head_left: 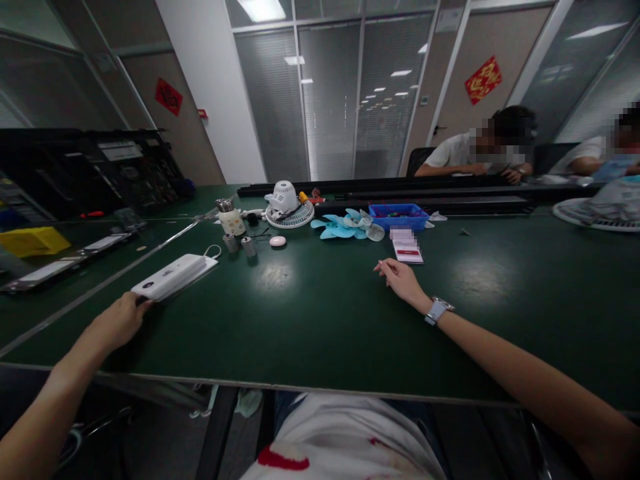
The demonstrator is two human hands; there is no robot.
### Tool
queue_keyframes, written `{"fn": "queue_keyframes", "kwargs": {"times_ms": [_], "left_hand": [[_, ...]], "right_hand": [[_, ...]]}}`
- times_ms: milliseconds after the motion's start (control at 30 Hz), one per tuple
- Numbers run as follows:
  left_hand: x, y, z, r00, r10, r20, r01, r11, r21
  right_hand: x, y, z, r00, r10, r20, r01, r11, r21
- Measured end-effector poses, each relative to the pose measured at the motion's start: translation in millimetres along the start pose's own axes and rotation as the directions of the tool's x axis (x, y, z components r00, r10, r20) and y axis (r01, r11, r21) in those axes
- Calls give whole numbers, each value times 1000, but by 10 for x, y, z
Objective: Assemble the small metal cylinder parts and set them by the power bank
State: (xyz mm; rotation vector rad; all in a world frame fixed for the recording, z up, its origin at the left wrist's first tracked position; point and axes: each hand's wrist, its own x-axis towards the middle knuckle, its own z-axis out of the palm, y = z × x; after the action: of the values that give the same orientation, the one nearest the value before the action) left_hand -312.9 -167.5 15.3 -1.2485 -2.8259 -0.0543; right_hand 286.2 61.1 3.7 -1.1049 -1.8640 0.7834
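Observation:
My left hand (119, 321) is closed on the near end of a white, flat power bank (175, 275) at the left of the table. This has a dark oval mark near my fingers and a short white cable (214, 251) looping at its far end; a thin flat thing shows beneath it. My right hand (401, 280), with a watch at the wrist, is over the table with its fingers curled together. Whether something small is between those fingertips I cannot make out. Just beyond them lies a white and red booklet-like thing (408, 248).
Behind are a patterned bottle (230, 219), two metal cylinders (248, 247), a pink oval case (278, 241), a white fan part (290, 210), blue fan blades (343, 225) and a blue tray (421, 215). Black bars (470, 203) span the far edge. Two people sit at back right.

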Motion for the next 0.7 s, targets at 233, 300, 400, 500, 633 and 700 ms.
{"fn": "queue_keyframes", "kwargs": {"times_ms": [233, 300, 400, 500, 633, 700], "left_hand": [[-63, 16, -72, 1000, -1, 23, 2, 1000, -2], [-106, 34, -91, 1000, -6, 17, 6, 1000, -19], [-170, 81, -131, 1000, 17, -18, -17, 1000, -24], [-212, 113, -161, 999, 14, -32, -14, 1000, -24], [-234, 55, -157, 1000, -19, 7, 19, 999, -34], [-228, -33, -142, 999, -44, 7, 45, 999, -24]], "right_hand": [[3, -16, -2, 1000, 18, 9, -18, 1000, -10], [7, -3, 1, 1000, 7, 9, -7, 1000, -17], [10, 8, 8, 1000, 4, 0, -4, 1000, -16], [8, 4, 14, 1000, 10, -7, -10, 1000, -1], [6, 0, 13, 1000, 17, -4, -17, 1000, 8], [8, 2, 11, 1000, 27, 0, -27, 1000, -1]]}}
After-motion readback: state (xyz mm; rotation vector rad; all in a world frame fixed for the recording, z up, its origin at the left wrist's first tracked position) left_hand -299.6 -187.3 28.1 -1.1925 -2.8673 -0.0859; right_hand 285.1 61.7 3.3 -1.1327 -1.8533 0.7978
